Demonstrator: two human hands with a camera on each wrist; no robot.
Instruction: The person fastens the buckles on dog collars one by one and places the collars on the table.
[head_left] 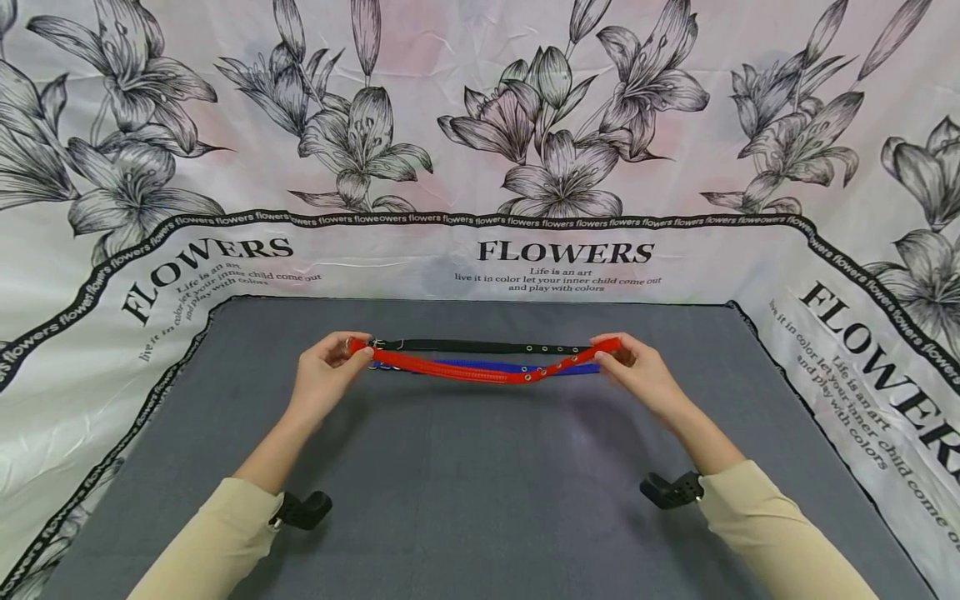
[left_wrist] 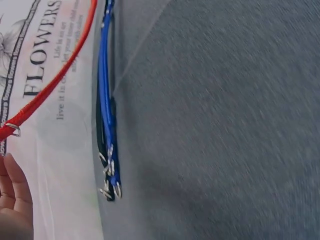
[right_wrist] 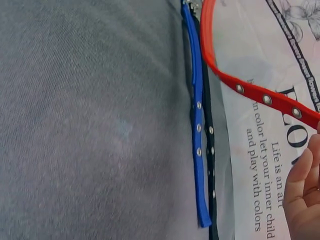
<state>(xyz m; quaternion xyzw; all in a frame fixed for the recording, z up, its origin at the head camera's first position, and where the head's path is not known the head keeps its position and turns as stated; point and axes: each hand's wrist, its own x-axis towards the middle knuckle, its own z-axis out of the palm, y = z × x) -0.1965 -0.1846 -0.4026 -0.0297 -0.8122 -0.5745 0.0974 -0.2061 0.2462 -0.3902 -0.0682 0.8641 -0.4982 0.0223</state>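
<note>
Between my two hands a red collar [head_left: 465, 372] with metal eyelets is held up, sagging in the middle. My left hand [head_left: 324, 371] pinches its buckle end; a metal loop [left_wrist: 14, 129] shows there in the left wrist view. My right hand [head_left: 636, 371] pinches the eyelet end. Beneath it a blue collar [right_wrist: 197, 120] lies stretched out on the grey cloth, partly hidden by the red one in the head view. Alongside, farther back, is a black collar [head_left: 465, 346]. The buckles [left_wrist: 110, 175] of both lie towards the left.
A grey cloth [head_left: 480, 483] covers the tabletop. White flower-printed sheeting [head_left: 420, 275] borders it at the back and sides, rising behind. Each wrist carries a black strapped device [head_left: 303, 510].
</note>
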